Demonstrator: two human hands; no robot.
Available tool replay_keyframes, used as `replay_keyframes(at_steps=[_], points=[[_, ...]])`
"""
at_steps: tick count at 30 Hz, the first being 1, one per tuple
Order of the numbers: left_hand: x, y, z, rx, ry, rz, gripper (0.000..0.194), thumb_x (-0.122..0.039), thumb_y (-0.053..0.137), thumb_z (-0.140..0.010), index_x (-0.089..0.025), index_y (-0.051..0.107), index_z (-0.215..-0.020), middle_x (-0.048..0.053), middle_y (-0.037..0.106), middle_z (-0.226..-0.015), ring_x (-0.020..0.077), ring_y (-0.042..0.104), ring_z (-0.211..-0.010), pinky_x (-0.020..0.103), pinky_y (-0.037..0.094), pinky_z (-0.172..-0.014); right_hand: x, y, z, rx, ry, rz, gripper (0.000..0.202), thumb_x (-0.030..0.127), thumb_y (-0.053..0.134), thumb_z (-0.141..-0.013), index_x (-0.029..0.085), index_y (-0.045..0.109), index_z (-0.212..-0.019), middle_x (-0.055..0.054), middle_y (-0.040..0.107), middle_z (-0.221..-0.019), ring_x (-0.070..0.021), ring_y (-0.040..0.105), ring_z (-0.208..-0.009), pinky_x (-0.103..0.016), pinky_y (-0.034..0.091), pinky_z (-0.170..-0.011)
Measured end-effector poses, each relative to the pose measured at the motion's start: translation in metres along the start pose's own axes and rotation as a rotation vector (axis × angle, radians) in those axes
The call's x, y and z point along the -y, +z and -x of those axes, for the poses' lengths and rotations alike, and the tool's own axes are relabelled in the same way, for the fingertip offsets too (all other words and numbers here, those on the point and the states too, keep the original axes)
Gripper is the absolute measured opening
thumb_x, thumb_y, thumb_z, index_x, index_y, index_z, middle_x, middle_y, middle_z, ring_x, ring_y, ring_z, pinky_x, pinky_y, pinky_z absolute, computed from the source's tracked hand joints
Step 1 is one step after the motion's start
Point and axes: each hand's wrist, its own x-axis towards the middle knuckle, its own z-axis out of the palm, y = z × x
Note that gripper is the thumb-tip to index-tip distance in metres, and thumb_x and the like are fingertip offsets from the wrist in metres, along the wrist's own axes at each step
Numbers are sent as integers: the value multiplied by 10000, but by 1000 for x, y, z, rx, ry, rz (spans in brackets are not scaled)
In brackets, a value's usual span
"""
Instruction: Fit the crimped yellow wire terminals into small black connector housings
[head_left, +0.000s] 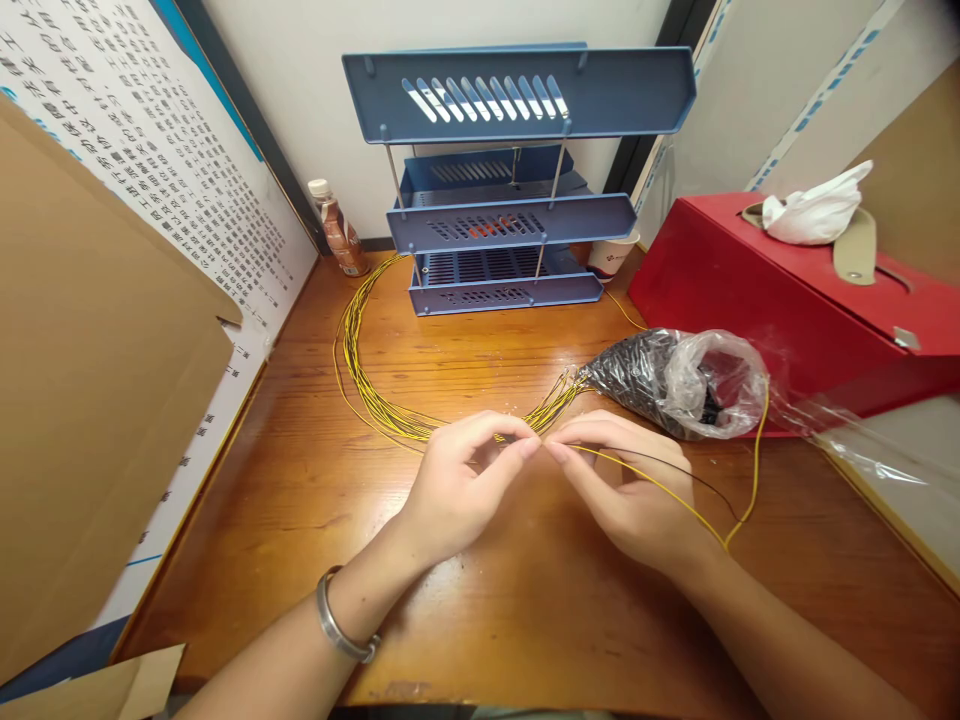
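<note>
Thumb and index finger of my left hand [469,480] are pinched together at the middle of the table. My right hand [626,485] makes the same pinch, its fingertips almost against the left ones. A yellow wire [656,483] and a dark wire run out from the right fingertips toward the right; the ends between my fingers are too small to make out. Behind my hands lies a curved bundle of yellow and black wires [367,385], its near ends beside a clear plastic bag [712,380] holding small black pieces.
A blue tiered file tray [517,225] stands at the back, with a brown drink bottle [341,230] on its left and a paper cup [611,258] on its right. A red tissue box [750,300] is at the right. Brown cardboard [97,380] leans on the left.
</note>
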Motion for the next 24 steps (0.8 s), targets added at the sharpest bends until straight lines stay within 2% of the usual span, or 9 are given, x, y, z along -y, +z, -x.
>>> replay_keyframes(at_steps=[10, 24], points=[[0, -2, 0, 37, 24, -43, 140, -223, 628, -968, -179, 722, -875, -7, 696, -802, 105, 579, -715, 235, 434, -664, -2, 0, 1, 5, -19, -43, 111, 77, 693, -887, 183, 709, -918, -16, 747, -854, -123, 710, -740, -239, 562, -700], [-3, -3, -1, 61, 42, -81, 229, -242, 567, -1005, -163, 696, -832, 5, 641, -755, 113, 558, -703, 244, 420, -667, -2, 0, -1, 14, -8, -31, 115, 81, 679, -889, 194, 698, -902, -11, 746, -838, -133, 705, -704, -254, 559, -657]])
